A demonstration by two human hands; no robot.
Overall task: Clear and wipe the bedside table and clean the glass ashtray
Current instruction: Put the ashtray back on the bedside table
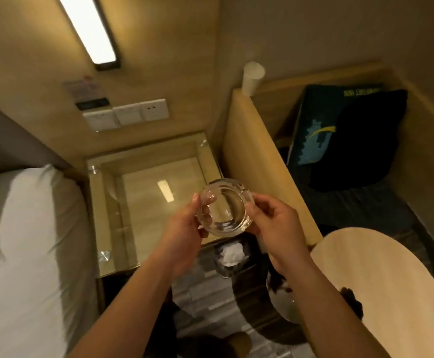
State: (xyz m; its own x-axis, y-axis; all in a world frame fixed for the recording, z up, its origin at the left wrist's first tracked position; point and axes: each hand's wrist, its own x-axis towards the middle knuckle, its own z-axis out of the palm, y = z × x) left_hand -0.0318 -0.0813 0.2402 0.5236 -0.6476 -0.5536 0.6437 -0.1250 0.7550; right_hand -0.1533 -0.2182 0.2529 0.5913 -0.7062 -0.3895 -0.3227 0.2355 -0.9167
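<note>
A round clear glass ashtray is held up in the air above the front right corner of the glass-topped bedside table. My left hand grips its left rim, fingers curled behind the glass. My right hand grips its right rim, thumb on the near side. The ashtray looks empty and tilts toward me. Nothing stands on the table's glass top, which reflects the ceiling light.
A bed with white sheets lies left of the table. A small bin with white crumpled paper sits on the floor below my hands. A wooden partition carries a white paper cup. A round wooden table is at the lower right.
</note>
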